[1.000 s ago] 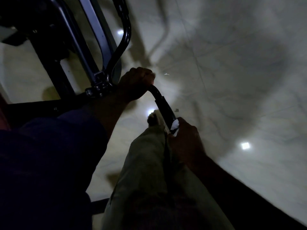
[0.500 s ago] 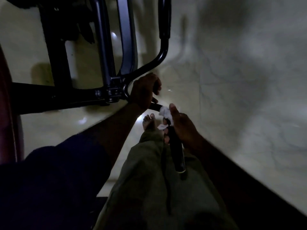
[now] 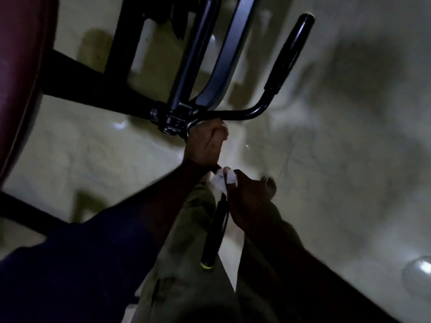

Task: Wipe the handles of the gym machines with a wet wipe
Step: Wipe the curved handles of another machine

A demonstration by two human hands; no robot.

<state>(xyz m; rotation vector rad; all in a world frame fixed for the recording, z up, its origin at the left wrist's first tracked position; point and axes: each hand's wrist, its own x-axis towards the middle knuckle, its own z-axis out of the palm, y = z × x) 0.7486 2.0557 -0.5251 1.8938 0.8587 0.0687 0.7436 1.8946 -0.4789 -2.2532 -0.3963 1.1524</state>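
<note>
White Wipe Clamped High on the Near Handle

White and crumpled, the wipe point(image 3: 221, 181) sat bunched at the top of the near handle point(image 3: 214, 234), pinched there by the right hand point(image 3: 247, 201), fingers closed round both cloth and bar. Up above, the left hand point(image 3: 205, 143) was wrapped shut on the bent bar beside the clamp point(image 3: 173, 120), steadying the frame. Across the way, the far handle point(image 3: 288, 54) stood untouched, well apart. That wipe looked soft, limp and damp, likely to slide easily on a smooth grip, so folding it fully round the handle seemed the best hold. The black grip looked stiff and would not give.
</note>
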